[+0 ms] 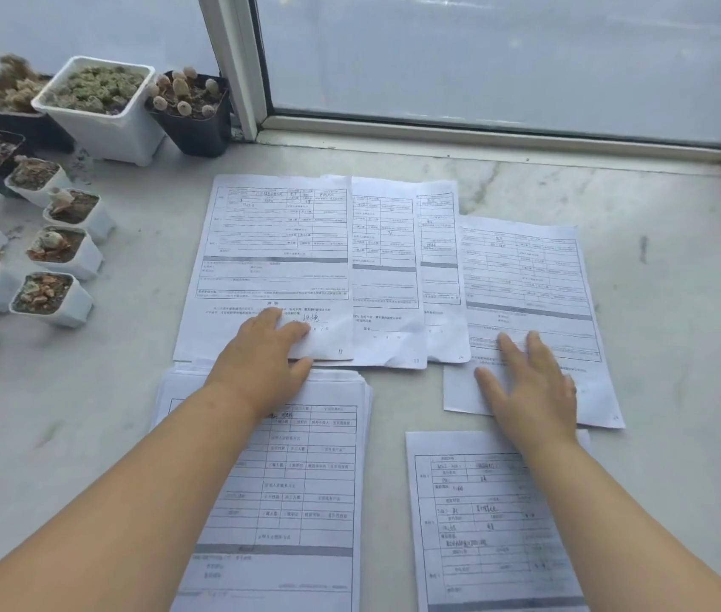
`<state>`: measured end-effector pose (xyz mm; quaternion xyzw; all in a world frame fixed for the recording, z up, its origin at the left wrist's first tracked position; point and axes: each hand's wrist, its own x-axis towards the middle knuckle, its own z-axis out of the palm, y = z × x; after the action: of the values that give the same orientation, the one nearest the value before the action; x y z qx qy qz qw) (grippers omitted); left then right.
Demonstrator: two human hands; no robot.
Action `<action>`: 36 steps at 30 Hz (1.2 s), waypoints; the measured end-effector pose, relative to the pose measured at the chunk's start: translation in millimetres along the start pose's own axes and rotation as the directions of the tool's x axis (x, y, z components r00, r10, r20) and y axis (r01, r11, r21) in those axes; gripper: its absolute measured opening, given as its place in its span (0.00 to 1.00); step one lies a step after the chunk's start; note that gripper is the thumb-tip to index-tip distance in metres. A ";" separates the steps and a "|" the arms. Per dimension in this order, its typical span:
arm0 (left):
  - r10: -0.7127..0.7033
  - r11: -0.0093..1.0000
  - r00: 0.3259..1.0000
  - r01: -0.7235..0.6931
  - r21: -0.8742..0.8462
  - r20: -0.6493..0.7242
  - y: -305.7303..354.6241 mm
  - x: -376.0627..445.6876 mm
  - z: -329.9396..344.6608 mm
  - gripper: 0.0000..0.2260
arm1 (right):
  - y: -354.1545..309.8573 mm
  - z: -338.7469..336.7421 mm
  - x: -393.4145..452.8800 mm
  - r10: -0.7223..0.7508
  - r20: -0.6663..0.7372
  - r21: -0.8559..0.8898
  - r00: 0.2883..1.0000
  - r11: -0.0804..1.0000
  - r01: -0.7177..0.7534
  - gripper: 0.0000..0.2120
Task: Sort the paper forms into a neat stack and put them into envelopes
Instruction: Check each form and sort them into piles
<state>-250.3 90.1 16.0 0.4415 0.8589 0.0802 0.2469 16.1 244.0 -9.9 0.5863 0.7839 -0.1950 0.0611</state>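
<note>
Form [270,267] edge between left hand [261,351] fingers

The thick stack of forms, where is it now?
In the head view, the thick stack of forms lies near-left on the marble sill, under the left forearm, just below the form that the left hand holds.
</note>
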 end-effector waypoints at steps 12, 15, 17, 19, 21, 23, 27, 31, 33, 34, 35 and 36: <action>0.012 0.998 0.999 -0.014 0.057 0.052 -2.2 6.7 -5.1 0.23 | -4.0 -23.6 32.5 -0.033 -0.022 -0.051 0.999 0.998 0.032 0.31; 0.105 0.994 0.991 -0.106 -0.013 -0.087 -7.4 -9.0 -8.9 0.24 | -6.0 -16.2 -20.4 -0.132 -0.208 0.139 0.969 0.977 0.163 0.27; 0.218 0.969 0.943 -0.241 -0.062 -0.252 -12.1 -38.4 -5.3 0.22 | -9.0 -1.1 -76.9 -0.202 -0.225 0.263 0.953 0.929 0.259 0.23; 0.295 0.937 0.900 -0.338 -0.084 -0.322 -20.3 -80.0 5.9 0.19 | -11.3 20.5 -136.9 -0.265 -0.170 0.360 0.949 0.880 0.310 0.18; 0.329 0.916 0.886 -0.383 -0.116 -0.328 -33.7 -127.6 24.7 0.18 | -14.4 40.8 -189.4 -0.308 -0.105 0.422 0.946 0.847 0.323 0.18; 0.326 0.905 0.893 -0.390 -0.171 -0.311 -46.4 -177.4 44.5 0.15 | -19.6 55.3 -227.4 -0.348 -0.020 0.426 0.937 0.845 0.323 0.21; 0.316 0.893 0.915 -0.376 -0.248 -0.249 -61.7 -252.1 80.7 0.14 | -29.8 71.8 -261.0 -0.450 0.144 0.352 0.881 0.856 0.380 0.30; 0.350 0.886 0.898 -0.409 -0.217 -0.266 -68.1 -278.9 110.1 0.12 | -26.1 81.7 -259.9 -0.478 0.202 0.226 0.855 0.872 0.434 0.32; 0.343 0.892 0.901 -0.401 -0.207 -0.265 -68.6 -283.0 116.7 0.12 | -21.6 78.6 -258.1 -0.490 0.250 0.165 0.835 0.871 0.462 0.31; 0.331 0.897 0.907 -0.388 -0.213 -0.260 -68.0 -284.1 118.0 0.12 | -19.3 75.9 -256.8 -0.499 0.274 0.140 0.822 0.867 0.479 0.30; 0.316 0.901 0.914 -0.373 -0.221 -0.254 -67.3 -284.3 118.2 0.12 | -17.4 72.8 -255.2 -0.501 0.297 0.124 0.813 0.864 0.488 0.30; 0.302 0.906 0.921 -0.357 -0.228 -0.245 -66.6 -283.9 117.9 0.13 | -16.8 70.2 -253.5 -0.500 0.312 0.109 0.808 0.864 0.492 0.30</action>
<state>-101.2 -185.7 -9.4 0.5327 0.7733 0.2813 0.1977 68.2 -13.5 12.0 0.3212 0.8857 -0.3084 0.1314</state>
